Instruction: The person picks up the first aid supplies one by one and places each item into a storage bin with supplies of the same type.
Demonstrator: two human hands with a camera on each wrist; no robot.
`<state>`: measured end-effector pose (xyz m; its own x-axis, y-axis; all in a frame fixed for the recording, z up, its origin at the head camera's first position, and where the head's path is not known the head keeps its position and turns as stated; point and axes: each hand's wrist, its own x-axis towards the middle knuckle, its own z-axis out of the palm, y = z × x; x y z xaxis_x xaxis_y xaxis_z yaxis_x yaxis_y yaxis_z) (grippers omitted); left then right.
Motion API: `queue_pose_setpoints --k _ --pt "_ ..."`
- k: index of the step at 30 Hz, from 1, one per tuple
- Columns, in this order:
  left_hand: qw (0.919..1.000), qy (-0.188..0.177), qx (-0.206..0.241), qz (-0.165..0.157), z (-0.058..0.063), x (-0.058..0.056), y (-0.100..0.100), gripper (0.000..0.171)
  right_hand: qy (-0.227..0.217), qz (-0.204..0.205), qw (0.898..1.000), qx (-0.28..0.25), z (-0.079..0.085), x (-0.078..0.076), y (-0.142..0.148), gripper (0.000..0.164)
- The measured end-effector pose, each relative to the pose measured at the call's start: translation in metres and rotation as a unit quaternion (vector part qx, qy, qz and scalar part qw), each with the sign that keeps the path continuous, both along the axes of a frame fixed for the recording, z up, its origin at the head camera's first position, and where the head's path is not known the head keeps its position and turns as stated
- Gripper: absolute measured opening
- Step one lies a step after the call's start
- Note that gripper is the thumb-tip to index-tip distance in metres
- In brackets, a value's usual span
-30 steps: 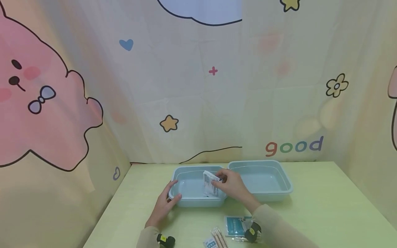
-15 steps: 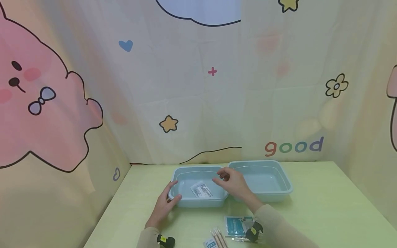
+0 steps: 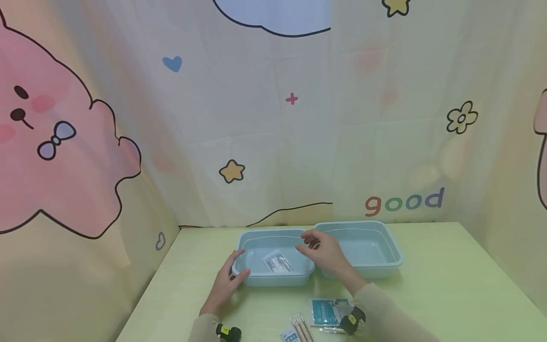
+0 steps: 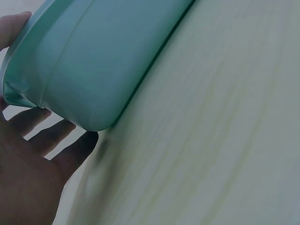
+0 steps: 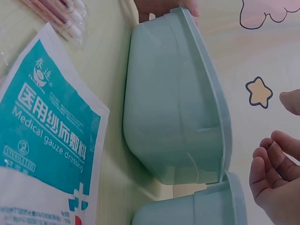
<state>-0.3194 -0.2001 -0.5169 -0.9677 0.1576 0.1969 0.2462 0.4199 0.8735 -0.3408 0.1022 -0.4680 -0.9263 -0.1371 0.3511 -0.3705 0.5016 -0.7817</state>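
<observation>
A light blue plastic basin (image 3: 256, 249) stands at the middle back of the table. My left hand (image 3: 224, 285) grips its left end, thumb and fingers spread about the rim; in the left wrist view, the fingers of that hand (image 4: 30, 164) lie along the outer wall. Inside the basin lies a small white printed packet (image 3: 278, 262), flat on the bottom. Above the basin's right end hovers my right hand (image 3: 326, 254), fingers loosely bent and holding nothing. The right wrist view shows the same empty hand (image 5: 281, 173), thumb apart from the fingertips.
To the right, a second light blue basin (image 3: 363, 251) stands close against the first. Nearer me lie a teal and white medical gauze dressing pack (image 5: 51, 131), a bag of cotton swabs (image 3: 301, 327) and a blue and white packet (image 3: 290, 335). A patterned curtain (image 3: 273, 118) hangs behind.
My right hand has let go of the white packet, which has dropped flat into the left basin. That hand has since drawn slightly right. The left hand has stayed on the rim.
</observation>
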Motion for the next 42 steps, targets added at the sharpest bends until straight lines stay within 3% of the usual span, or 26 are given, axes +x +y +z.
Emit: queue_pose_setpoints --k 30,42 --pt "1.0000 -0.001 0.000 0.007 0.001 0.001 0.002 0.062 0.024 -0.011 1.000 -0.007 0.005 0.005 0.032 0.032" --pt "1.0000 0.000 -0.004 0.008 0.003 0.003 0.003 0.063 0.000 -0.020 1.000 -0.004 0.005 0.015 0.042 0.034"
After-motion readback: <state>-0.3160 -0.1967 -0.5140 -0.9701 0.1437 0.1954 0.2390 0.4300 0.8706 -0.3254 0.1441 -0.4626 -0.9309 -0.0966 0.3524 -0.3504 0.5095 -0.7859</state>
